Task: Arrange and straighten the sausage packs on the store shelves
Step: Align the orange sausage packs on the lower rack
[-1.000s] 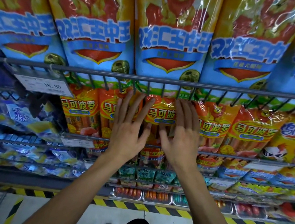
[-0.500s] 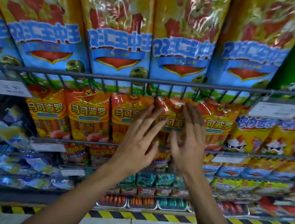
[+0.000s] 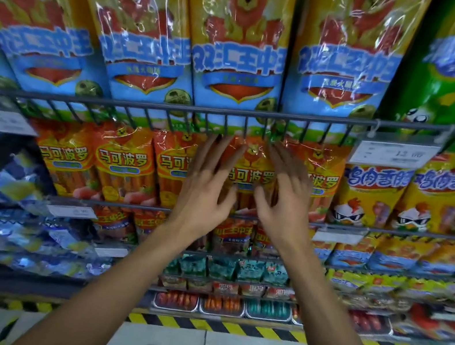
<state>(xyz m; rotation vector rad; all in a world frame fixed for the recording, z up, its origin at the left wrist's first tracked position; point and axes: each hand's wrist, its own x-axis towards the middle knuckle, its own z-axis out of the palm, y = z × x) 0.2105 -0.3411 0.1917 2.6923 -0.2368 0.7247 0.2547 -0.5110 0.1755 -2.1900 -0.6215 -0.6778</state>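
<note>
Squaring: orange sausage pack [image 3: 251, 176] on the second wire shelf, under the rail [image 3: 230, 113], 12 o'clock of the wrists.
Left hand [image 3: 201, 195]: fingers spread, flat at the pack's left edge.
Right hand [image 3: 284, 206]: spread, at its right edge.
Tip: press both edges evenly and keep the top upright; the film looks slippery.
</note>
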